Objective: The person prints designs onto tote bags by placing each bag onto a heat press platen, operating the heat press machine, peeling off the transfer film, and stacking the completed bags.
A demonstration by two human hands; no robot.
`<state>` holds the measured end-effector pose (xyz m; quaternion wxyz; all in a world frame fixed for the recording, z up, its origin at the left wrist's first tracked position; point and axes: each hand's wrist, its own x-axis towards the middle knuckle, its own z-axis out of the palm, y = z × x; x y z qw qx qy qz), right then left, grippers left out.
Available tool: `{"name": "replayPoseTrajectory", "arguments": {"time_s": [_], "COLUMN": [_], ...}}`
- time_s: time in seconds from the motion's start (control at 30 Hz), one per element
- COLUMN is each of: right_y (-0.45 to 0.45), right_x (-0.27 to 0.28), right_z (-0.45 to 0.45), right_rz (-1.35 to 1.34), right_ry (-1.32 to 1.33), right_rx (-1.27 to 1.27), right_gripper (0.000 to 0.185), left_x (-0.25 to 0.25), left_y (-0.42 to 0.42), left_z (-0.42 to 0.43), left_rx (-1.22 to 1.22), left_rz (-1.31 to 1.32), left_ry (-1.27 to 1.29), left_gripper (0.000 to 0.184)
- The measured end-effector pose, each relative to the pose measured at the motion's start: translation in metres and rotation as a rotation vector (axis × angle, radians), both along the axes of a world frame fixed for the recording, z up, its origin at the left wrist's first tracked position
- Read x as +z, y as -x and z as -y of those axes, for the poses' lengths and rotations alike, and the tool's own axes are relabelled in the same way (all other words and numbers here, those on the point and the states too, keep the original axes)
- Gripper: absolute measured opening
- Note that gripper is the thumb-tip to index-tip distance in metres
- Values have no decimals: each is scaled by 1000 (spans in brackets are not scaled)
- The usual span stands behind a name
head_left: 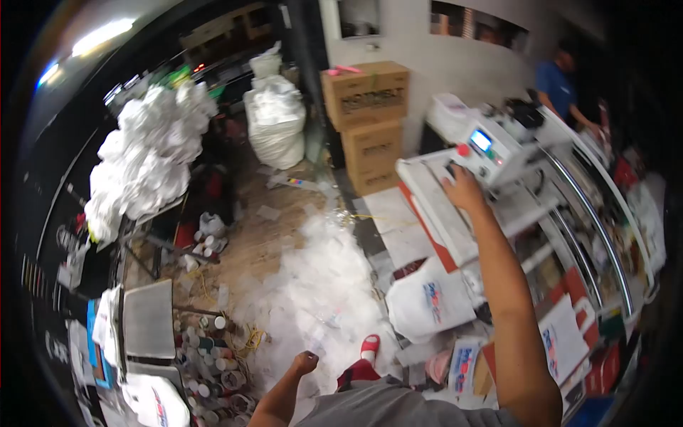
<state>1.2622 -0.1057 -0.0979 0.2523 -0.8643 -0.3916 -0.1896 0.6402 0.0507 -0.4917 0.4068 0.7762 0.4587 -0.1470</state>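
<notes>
My right hand (464, 191) reaches to the front of a white heat press machine (501, 153), beside its red button (464, 150) and lit blue screen. Its fingers are around a dark handle or knob, partly hidden. Low in the view, my left hand (306, 363) hangs over the white heap on the floor, fingers curled, with nothing visible in it. Beneath the press's pale plate (437, 206) shows a red-brown edge. A white printed fabric piece (432, 299) lies just in front of the press.
Brown cartons (366, 96) stand behind the press. White fabric (153, 146) is piled high at the left, near a stuffed white sack (276, 124). Several jars (220, 363) crowd the lower left floor. Another person in blue (556, 85) stands at the upper right.
</notes>
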Motion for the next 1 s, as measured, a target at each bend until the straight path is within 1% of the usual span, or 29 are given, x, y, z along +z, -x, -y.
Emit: {"name": "replayPoseTrajectory", "arguments": {"time_s": [0.03, 0.1, 0.13, 0.17, 0.23, 0.27, 0.33, 0.37, 0.43, 0.47, 0.53, 0.57, 0.6, 0.63, 0.67, 0.7, 0.73, 0.77, 0.8, 0.83, 0.87, 0.9, 0.93, 0.97, 1.0], "right_y": [-14, -35, -28, -20, -18, -12, 9, 18, 39, 55, 76, 84, 91, 98, 102, 106, 119, 126, 132, 140, 156, 156, 169, 184, 198], "right_x": [3, -18, -19, -14, -16, -13, -9, -9, -6, -3, 3, 4, 3, 0, -1, -1, 9, 7, 4, 2, 9, -8, -6, 3, 6], "right_z": [-14, -24, -24, -22, -14, -12, 4, 12, 38, 52, 83, 100, 118, 137, 155, 171, 178, 189, 202, 213, 222, 246, 260, 270, 282], "right_rz": [-167, -189, -188, -183, -116, -109, -108, -109, -135, -105, -160, -212, -219, -222, -238, -254, -289, -303, -288, -280, -273, -304, -326, -438, -466], "right_ry": [153, 246, 252, 257, 252, 249, 230, 228, 200, 185, 197, 206, 177, 173, 156, 138, 180, 175, 220, 262, 210, 272, 305, 316, 296], "right_rx": [-110, -216, -240, -266, -237, -232, -273, -277, -309, -342, -400, -412, -455, -491, -506, -519, -553, -590, -621, -660, -720, -778, -810, -885, -934], "right_gripper": [44, 50, 51, 52, 52, 52, 53, 53, 54, 51, 49, 46, 42, 42, 39, 38, 41, 41, 43, 44, 44, 47, 47, 48, 49], "left_x": [-2, -3, 22, 39, 61, 41, -8, -15, -23, -25, -20, -32, -54, -74, -82, -84, -76, -68, -56, -19, -16, -10, -3, 5, 29], "left_y": [8, 32, 33, 36, 37, 42, 58, 59, 56, 49, 32, 25, 21, 14, 0, -12, -28, -38, -51, -70, -79, -89, -99, -109, -118], "left_z": [-4, -13, -11, -14, -25, -38, -57, -64, -78, -84, -88, -97, -108, -117, -122, -125, -126, -121, -115, -104, -106, -106, -105, -102, -98], "left_rx": [39, 68, 79, 89, -254, -248, -916, -920, -839, -873, -130, -177, -546, -906, -938, -1202, -1443, -1134, -757, -404, -393, -488, -353, -221, -179], "left_rz": [13, -31, -89, -87, -170, -164, -267, -267, -273, -269, -322, -327, -270, -204, -202, -153, -74, -162, -177, -136, -31, -62, 2, 43, 71], "left_ry": [-2, 26, 83, 87, 59, 57, -151, -154, -111, -120, 250, 239, 142, 48, 47, -93, -269, -166, -59, -8, 32, 27, 150, 272, 418], "left_gripper": [34, 41, 37, 37, 35, 35, 35, 35, 32, 32, 28, 28, 26, 24, 24, 24, 25, 25, 25, 26, 21, 21, 19, 16, 12]}}
